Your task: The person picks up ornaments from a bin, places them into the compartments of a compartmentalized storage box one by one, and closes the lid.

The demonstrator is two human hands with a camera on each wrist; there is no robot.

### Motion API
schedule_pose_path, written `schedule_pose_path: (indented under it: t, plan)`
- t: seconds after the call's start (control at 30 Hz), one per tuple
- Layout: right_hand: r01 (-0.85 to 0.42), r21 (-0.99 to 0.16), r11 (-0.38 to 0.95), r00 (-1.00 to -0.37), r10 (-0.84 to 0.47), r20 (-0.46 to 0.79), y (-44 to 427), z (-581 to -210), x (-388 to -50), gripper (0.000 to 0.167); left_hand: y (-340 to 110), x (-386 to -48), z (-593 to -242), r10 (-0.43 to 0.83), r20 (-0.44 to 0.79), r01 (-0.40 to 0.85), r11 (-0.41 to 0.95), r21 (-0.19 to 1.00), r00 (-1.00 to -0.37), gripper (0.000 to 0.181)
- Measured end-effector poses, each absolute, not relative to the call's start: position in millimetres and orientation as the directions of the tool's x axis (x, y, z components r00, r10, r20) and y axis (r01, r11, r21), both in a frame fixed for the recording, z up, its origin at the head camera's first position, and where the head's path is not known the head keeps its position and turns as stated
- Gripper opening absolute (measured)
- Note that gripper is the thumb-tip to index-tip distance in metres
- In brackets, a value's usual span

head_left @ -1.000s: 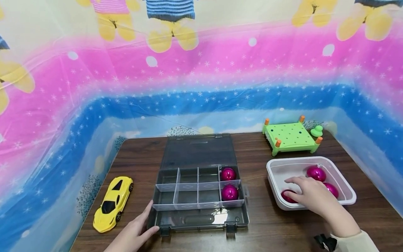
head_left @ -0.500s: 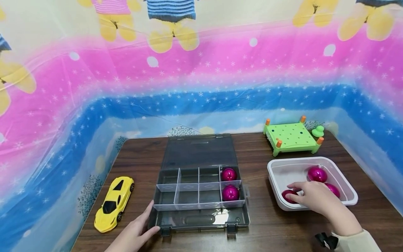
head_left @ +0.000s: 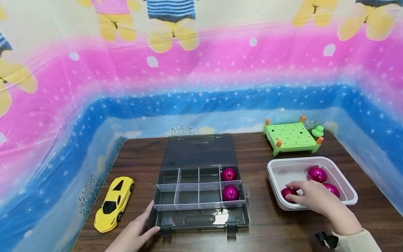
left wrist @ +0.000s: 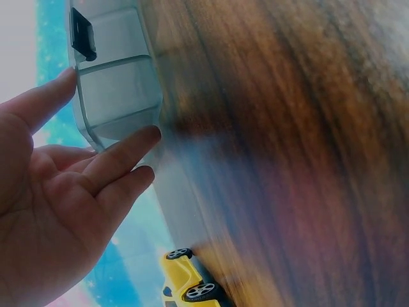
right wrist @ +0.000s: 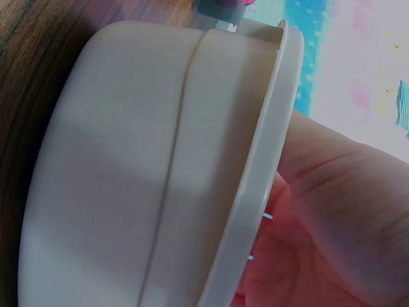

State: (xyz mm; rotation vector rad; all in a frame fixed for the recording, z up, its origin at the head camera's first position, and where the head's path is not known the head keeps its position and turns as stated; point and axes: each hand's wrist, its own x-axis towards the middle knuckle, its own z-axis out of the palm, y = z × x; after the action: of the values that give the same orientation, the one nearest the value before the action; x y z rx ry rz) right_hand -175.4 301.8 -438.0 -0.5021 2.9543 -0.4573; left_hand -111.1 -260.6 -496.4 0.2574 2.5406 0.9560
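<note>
My right hand [head_left: 315,197] reaches into a white plastic tub [head_left: 273,175]. Its thumb and forefinger pinch a shiny magenta Christmas bauble [head_left: 288,193] at the tub's left end. Two more baubles lie in the tub, one behind [head_left: 317,173] and another [head_left: 333,189] partly covered by the hand. In the right wrist view the tub wall [right wrist: 128,160] hides the fingertips. My left hand [head_left: 134,231] rests against the front left corner of a dark clear compartment box [head_left: 198,219], fingers mostly straight. Two baubles sit in the box's right column, one in the back compartment [head_left: 228,174], one in front [head_left: 231,193].
The box lid [head_left: 198,152] lies back behind it. A yellow toy car [head_left: 114,204] stands left of the box. Behind the tub are a green toy bed [head_left: 292,135] with orange post tops and a small green piece [head_left: 318,131]. A patterned cloth hangs around the wooden table [head_left: 141,161].
My right forefinger and thumb have come in around the left bauble in the tub, and that bauble has shifted slightly. My left hand stays at the box corner.
</note>
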Motion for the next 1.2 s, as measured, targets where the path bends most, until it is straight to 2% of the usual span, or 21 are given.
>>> schedule_pose_path:
  t: [0.13, 0.33, 0.43, 0.6, 0.93, 1.2]
  plan:
    - [-0.315, -0.323, 0.892, -0.941, -0.339, -0.020, 301, -437, -176, 0.044, -268, -116, -515, 0.304, -0.304, 0.013, 0.726, 0.687, -0.903, 0.094]
    - [-0.280, -0.329, 0.902, -0.958, -0.284, 0.035, 300, -430, -175, 0.048, -286, -128, -553, 0.320, -0.320, -0.018, 0.681, 0.732, -0.892, 0.113]
    - [-0.260, -0.326, 0.909, -0.965, -0.252, 0.065, 301, -424, -174, 0.051, -289, -129, -560, 0.324, -0.319, -0.015, 0.680, 0.733, -0.890, 0.110]
    - [-0.256, -0.311, 0.915, -0.965, -0.224, 0.135, 301, -415, -171, 0.054, -289, -129, -560, 0.321, -0.321, -0.019, 0.680, 0.733, -0.891, 0.106]
    - [-0.332, -0.298, 0.895, -0.916, -0.231, 0.327, 285, -401, -159, 0.046, -289, -131, -560, 0.298, -0.346, -0.044, 0.699, 0.714, -0.890, 0.100]
    - [-0.368, -0.317, 0.874, -0.897, -0.245, 0.367, 266, -395, -157, 0.046, -287, -132, -557, 0.298, -0.354, -0.056, 0.690, 0.721, -0.887, 0.101]
